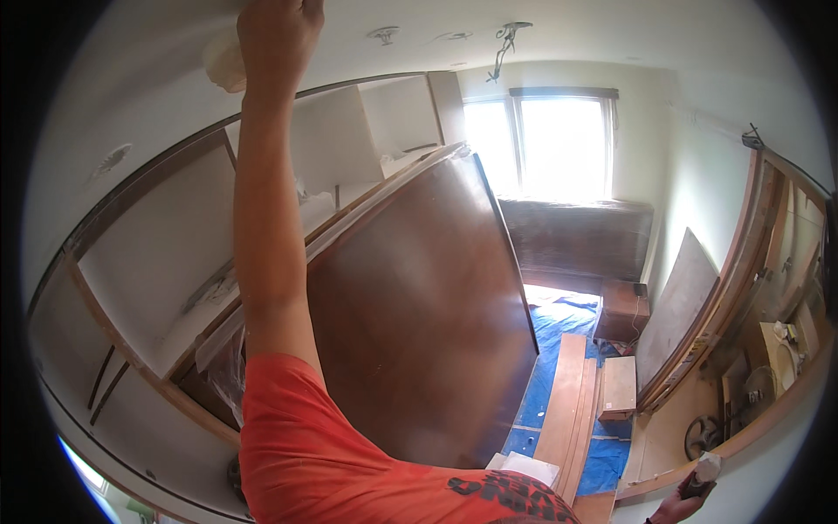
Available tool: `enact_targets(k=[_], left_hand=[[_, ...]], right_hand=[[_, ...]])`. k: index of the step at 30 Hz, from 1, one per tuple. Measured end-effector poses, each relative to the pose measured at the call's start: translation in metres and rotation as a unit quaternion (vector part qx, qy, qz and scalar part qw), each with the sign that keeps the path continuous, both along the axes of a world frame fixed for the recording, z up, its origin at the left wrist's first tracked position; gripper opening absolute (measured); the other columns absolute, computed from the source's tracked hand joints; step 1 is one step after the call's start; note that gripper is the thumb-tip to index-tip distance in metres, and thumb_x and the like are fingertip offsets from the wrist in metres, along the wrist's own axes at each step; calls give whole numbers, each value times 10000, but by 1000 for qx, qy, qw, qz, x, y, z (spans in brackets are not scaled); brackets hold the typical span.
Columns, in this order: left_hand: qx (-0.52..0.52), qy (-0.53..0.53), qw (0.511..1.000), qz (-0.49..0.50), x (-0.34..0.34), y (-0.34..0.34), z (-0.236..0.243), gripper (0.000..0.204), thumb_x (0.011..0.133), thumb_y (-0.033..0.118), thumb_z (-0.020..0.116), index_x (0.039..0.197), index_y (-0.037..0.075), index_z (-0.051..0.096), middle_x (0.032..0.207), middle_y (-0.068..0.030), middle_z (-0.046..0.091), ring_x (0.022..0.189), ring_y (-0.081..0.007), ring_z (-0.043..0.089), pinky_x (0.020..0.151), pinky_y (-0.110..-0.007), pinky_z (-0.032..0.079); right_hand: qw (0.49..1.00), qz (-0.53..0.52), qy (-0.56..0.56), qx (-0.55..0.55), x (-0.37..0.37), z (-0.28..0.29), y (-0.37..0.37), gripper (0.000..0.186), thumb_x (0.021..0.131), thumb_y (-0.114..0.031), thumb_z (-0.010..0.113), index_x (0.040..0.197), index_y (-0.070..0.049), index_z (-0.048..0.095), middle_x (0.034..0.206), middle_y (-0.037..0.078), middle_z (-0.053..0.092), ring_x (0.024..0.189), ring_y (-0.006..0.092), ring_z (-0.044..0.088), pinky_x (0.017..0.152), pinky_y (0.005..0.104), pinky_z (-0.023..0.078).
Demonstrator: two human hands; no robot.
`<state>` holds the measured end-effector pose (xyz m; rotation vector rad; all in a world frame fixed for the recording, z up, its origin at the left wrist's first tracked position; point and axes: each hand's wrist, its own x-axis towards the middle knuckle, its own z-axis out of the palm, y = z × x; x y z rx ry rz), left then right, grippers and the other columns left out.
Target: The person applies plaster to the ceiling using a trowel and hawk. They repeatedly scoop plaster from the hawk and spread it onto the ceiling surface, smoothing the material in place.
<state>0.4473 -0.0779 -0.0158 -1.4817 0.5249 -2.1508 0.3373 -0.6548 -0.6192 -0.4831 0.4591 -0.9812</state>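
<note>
My left arm, in a red sleeve, reaches straight up to the ceiling. At the top edge of the picture my left hand [281, 33] is closed, its fingers partly cut off, so what it grips, if anything, is hidden. Beside that wrist is a round, cream-coloured patch or cover [225, 65] at the ceiling. Low at the right, my right hand [677, 506] is closed round a small brown, blocky thing with a whitish end [705, 472]; its kind is not clear. The wooden frame of the opening lies just beyond it.
A large brown panel [410, 314] leans against white-lined cabinets [305, 122]. Long boards [563, 393] lie on a blue tarp [537, 375]. Wires hang from a ceiling box [502, 52]. At the right, another panel [676, 306] leans by a wood-framed opening [742, 227]. A wrapped brown piece [576, 236] stands below the window.
</note>
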Motion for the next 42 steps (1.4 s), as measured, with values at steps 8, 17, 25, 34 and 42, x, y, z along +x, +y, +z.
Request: enact_targets(k=[8,17,25,34,42], left_hand=[[16,-54,998,31,16,25,1,99,895,206,747,965,136,738,886,-47,739,763,-252,708,657,-330,548],[35,-72,997,10,-15,-25,-1,108,852,24,719,952,63,720,945,-106,742,803,-279,719,719,-366,579],[44,-115,988,95,-14,-49,-12,209,855,59,682,1056,99,724,934,-80,723,779,-291,695,688,-398,560],[60,-74,979,182,-26,-45,7,145,920,256,697,1054,228,744,940,36,727,753,-231,694,645,-327,547],[44,134,984,109,35,-107,-20,224,901,130,659,1119,143,707,950,-49,716,774,-272,690,662,-383,550]], right_hand=[[995,34,4,88,29,-52,-13,468,1040,-279,556,1415,-4,505,1388,147,556,1242,284,581,1011,367,557],[999,30,10,21,16,-26,17,409,1010,-260,497,1250,48,617,1265,179,648,1167,330,638,1053,462,499],[990,47,11,135,27,-91,-20,456,1046,-280,543,1409,-6,513,1363,153,584,1228,276,604,1003,367,561],[991,65,18,116,32,-87,-17,468,1034,-310,569,1387,-5,529,1345,137,606,1208,263,618,999,365,562],[987,56,1,148,18,-109,-21,462,1022,-311,592,1366,-5,551,1345,139,594,1181,259,621,992,357,561]])
